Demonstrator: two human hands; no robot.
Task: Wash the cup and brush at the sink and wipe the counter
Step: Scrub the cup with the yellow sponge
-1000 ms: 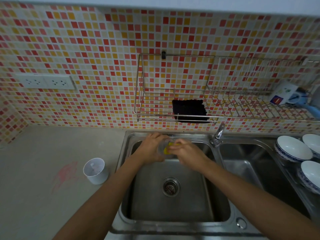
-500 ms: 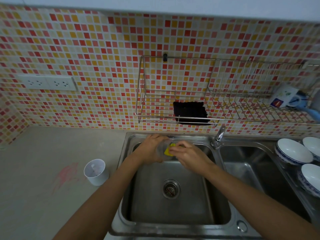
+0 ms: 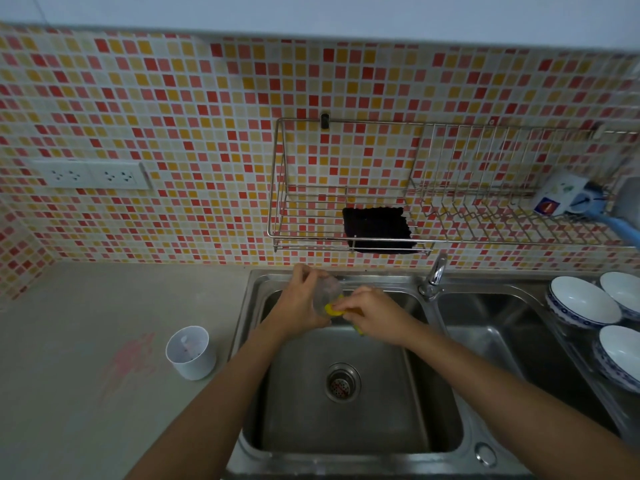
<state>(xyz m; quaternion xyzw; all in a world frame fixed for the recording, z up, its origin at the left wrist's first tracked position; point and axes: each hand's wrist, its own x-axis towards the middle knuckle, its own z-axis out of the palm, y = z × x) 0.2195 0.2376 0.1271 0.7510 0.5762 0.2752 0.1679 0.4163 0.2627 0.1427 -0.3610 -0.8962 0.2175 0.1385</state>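
Over the back of the left sink basin (image 3: 346, 427), my left hand (image 3: 298, 303) grips a clear cup (image 3: 327, 291), tilted on its side. My right hand (image 3: 375, 311) presses a yellow sponge (image 3: 333, 309) against the cup's mouth. A white plastic cup (image 3: 189, 353) stands upright on the grey counter (image 3: 86, 393), left of the sink. A pink smear (image 3: 130, 362) marks the counter beside it. No brush is clearly visible.
The tap (image 3: 434, 275) stands between the two basins. A wire rack (image 3: 450, 216) on the tiled wall holds a black cloth (image 3: 377, 228) and a mug (image 3: 562, 192). White bowls (image 3: 581, 301) sit at the right. Wall sockets (image 3: 91, 174) are at the left.
Both hands stay over the basin's back; the right hand has shifted the sponge slightly lower against the cup. The view has tilted a little.
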